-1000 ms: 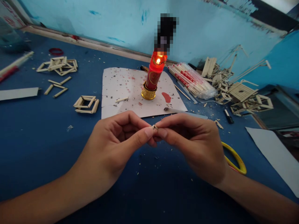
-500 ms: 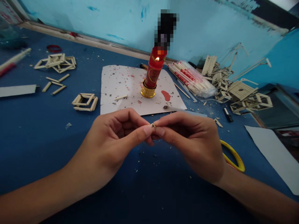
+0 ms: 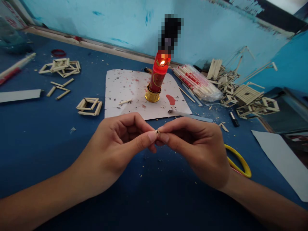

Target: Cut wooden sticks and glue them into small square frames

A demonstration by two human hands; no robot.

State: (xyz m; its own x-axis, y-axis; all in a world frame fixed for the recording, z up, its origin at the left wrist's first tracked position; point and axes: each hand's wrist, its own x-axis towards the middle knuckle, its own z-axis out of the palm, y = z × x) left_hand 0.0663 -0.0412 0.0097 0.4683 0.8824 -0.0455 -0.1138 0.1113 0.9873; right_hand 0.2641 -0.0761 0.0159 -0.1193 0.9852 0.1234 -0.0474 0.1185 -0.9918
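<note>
Fingertip to fingertip, both hands pinch small pale stick pieces (image 3: 157, 132) with a dark spot where they meet. My left hand (image 3: 117, 146) is closed, thumb against forefinger, from the left. From the right, my right hand (image 3: 201, 150) closes on the same pieces in a like pinch. Most of the pieces is hidden by the fingers. Beyond the hands a red candle (image 3: 157, 80) burns in a gold holder (image 3: 152, 97) on a stained white sheet (image 3: 115, 86). A small stick frame (image 3: 89, 106) lies left of the sheet.
At the left lie more stick frames (image 3: 63, 65) and loose sticks (image 3: 63, 93). Yellow-handled scissors (image 3: 240, 158) rest beside my right wrist. A blade-like strip (image 3: 192, 116) lies at the sheet's front edge. Farther right are a bag of sticks (image 3: 197, 81) and stick models (image 3: 249, 93).
The view has shifted slightly, and the candle glows brighter. Both hands keep their pinch on the stick pieces with hardly any movement.
</note>
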